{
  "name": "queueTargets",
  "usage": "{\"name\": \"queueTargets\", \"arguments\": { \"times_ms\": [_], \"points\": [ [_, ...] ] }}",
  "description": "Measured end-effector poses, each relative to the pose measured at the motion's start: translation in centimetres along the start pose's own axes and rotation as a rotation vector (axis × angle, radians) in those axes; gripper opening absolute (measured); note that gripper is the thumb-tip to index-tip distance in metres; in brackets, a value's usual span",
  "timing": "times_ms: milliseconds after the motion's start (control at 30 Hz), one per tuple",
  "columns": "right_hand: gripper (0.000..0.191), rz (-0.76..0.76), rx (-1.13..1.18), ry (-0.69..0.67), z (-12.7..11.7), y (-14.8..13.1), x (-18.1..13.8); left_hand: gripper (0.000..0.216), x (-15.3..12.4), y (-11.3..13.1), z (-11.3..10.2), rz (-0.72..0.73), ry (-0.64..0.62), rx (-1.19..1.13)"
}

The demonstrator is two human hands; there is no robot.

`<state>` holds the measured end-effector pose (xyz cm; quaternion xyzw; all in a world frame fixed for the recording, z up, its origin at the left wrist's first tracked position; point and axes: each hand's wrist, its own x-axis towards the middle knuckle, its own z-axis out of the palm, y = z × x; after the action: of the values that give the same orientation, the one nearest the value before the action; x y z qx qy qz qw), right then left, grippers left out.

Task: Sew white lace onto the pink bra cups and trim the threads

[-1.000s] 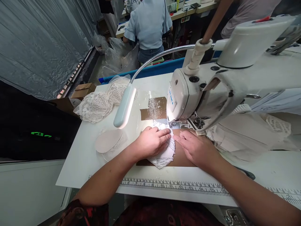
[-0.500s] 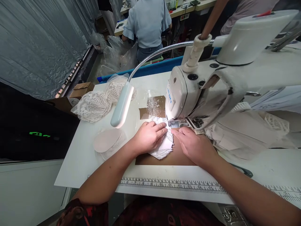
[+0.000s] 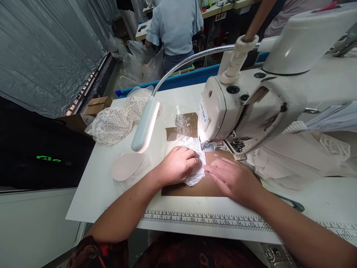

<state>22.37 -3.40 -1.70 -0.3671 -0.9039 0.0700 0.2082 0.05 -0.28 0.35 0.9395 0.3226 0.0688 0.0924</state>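
A white lace piece lies under the needle area of the sewing machine, over a brown sheet on the table. My left hand rests on top of the lace, palm down, fingers spread a little and pressing it flat. At the lace's right edge, my right hand has its fingers together, with the index fingertip and thumb at the border, close below the presser foot. The underside of the lace is hidden.
A lamp on a bendable neck hangs over the table. Lace cups and a pale oval pad lie at left. Fabric pieces are piled at right, near a dark-handled tool. A person sits beyond.
The lace has fed further away under the machine, with more of it now behind the needle. My right hand has slid slightly toward me along its edge. The view has shifted a little.
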Motion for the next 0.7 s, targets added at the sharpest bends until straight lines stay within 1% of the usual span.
{"name": "queueTargets", "arguments": {
  "times_ms": [100,233,367,500,567,700],
  "points": [
    [0.029,0.011,0.022,-0.019,0.0,0.1,0.0,0.029,0.1,0.1,-0.1,-0.004,-0.007,0.007],
    [0.028,0.043,-0.001,-0.011,0.1,0.1,0.1,0.034,0.2,0.2,0.1,0.007,0.018,0.043],
    [0.030,0.150,-0.055,0.033,-0.1,-0.2,0.8,0.037,0.2,0.4,0.3,0.007,0.016,0.086],
    [0.031,0.247,-0.084,0.025,-0.2,-0.5,1.6,0.036,0.1,0.4,0.2,0.012,0.004,0.091],
    [0.032,0.253,-0.088,0.008,-0.2,-0.5,1.7,0.036,0.1,0.4,0.1,0.016,-0.003,0.079],
    [0.036,0.218,-0.079,-0.001,0.0,-0.2,1.5,0.040,0.2,0.3,-0.1,0.003,-0.025,0.057]
  ]
}}
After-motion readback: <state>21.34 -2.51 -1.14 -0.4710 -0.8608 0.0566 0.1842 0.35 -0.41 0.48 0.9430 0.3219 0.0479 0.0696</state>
